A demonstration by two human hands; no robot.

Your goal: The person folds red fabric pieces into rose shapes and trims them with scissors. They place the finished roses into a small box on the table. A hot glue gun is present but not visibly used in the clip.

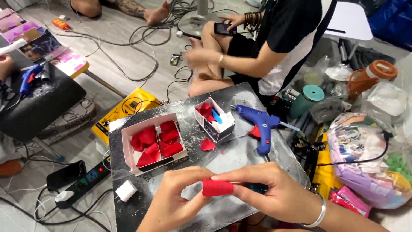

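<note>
Red roll held between two hands

Red roll [217,187] sits low over the grey table [223,159], pinched by closed fingers of the left hand [171,204] and right hand [268,191]. Behind it stand a box of red petals [152,141], a smaller box [214,119] and a blue glue gun [259,122].

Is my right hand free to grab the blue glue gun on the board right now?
Probably not straight away. The right hand is pinching the red roll together with the left hand. The blue glue gun lies uncovered on the grey board just beyond, so the path looks free once the roll is released.
</note>
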